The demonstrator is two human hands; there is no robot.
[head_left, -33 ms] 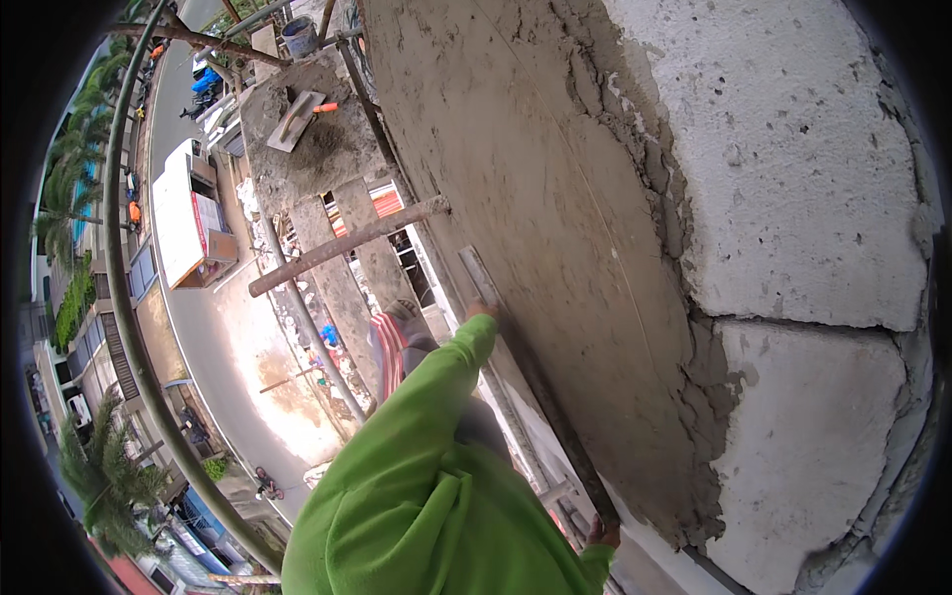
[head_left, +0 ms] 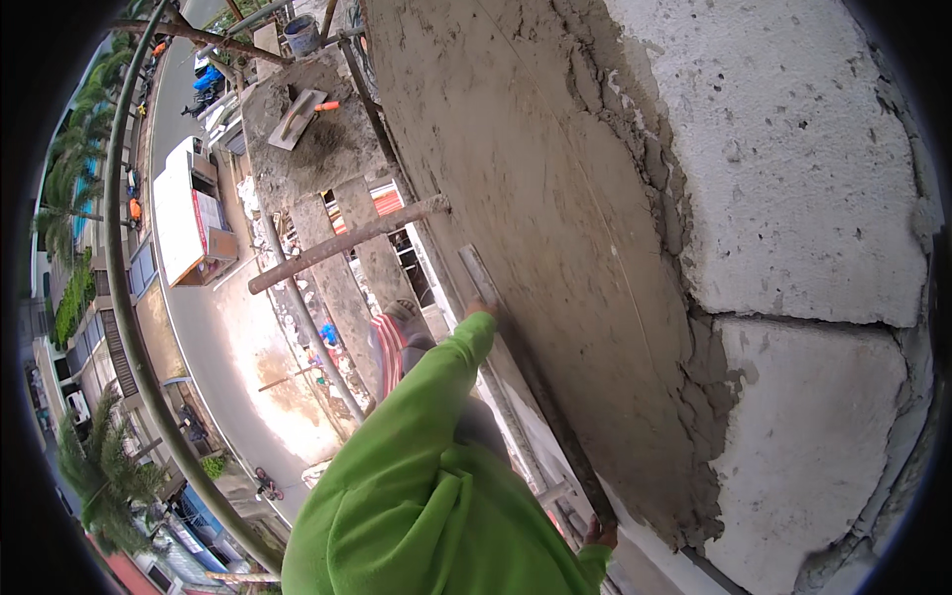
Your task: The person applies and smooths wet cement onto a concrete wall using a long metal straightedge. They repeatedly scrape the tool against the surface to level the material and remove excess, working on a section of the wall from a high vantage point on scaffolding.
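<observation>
Clearly you have both hands closed on the long metal straightedge lying flat against the wet plaster wall, left hand near its upper end, right hand at the lower, and it looks stiff, light and slick with mortar, so hold its 2 ends.

A building site, high on outside scaffolding: block wall half coated in wet grey plaster, scaffold poles, a mortar board with trowel (orange-handled), street and parked vehicles far below.
</observation>
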